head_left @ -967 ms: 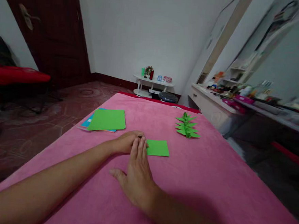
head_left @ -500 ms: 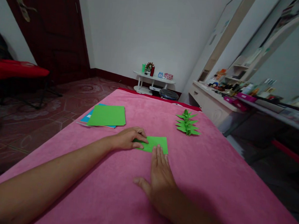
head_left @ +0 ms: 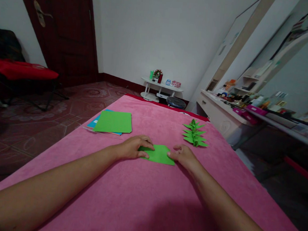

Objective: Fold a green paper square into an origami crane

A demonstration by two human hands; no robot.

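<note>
A folded green paper [head_left: 158, 155] lies on the pink cloth in front of me, long side across. My left hand [head_left: 136, 147] rests on its left end, thumb and fingers apart and pressing it down. At the far right corner, my right hand [head_left: 184, 155] pinches the paper between thumb and curled fingers. That corner looks turned in, though the fingertips partly hide it. Beyond my right hand stands a row of pointed green folded-paper shapes [head_left: 195, 133].
A stack of square paper sheets [head_left: 113, 122], green on top with blue below, lies at the left. The pink cloth [head_left: 127, 201] covers the surface. Farther off are a white low table [head_left: 163, 84], a cluttered dresser [head_left: 223, 106] and a red chair [head_left: 22, 70].
My right hand has gone from lying flat on the paper's near edge to pinching its far right corner. My left hand stays on the left end. The view has shifted slightly.
</note>
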